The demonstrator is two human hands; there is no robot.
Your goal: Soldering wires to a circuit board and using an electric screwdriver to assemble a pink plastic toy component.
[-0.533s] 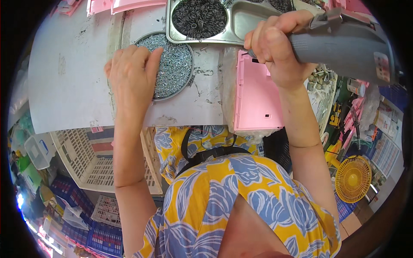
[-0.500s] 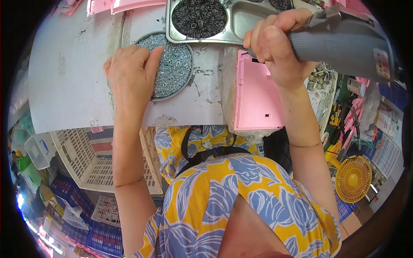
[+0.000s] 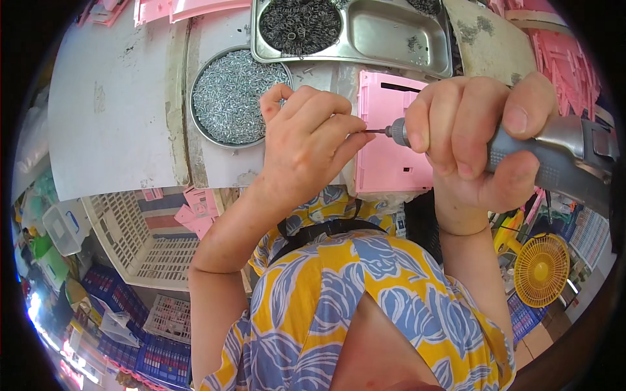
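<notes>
My right hand (image 3: 482,137) is wrapped round a grey electric screwdriver (image 3: 561,166), tilted so that its thin bit (image 3: 377,131) points left. At the bit's tip, my left hand (image 3: 310,140) is closed in a pinch of thumb and fingers. Whatever sits between those fingertips is hidden or too small to make out. Below the bit lies a pink plastic panel (image 3: 385,166) with slots, at the table's front edge. A round dish (image 3: 193,107) full of small silver screws (image 3: 228,98) stands left of my left hand.
At the back, a metal tray (image 3: 365,58) holds dark springs (image 3: 300,26) in its round compartment. More pink parts (image 3: 567,85) are piled at the far right. Below the table are a white plastic crate (image 3: 130,241) on the left and a yellow fan (image 3: 541,270) on the right.
My left hand has moved right, from over the screw dish to the bit's tip, now pinching. My right hand has brought the screwdriver down and nearer, its bit now over the pink panel.
</notes>
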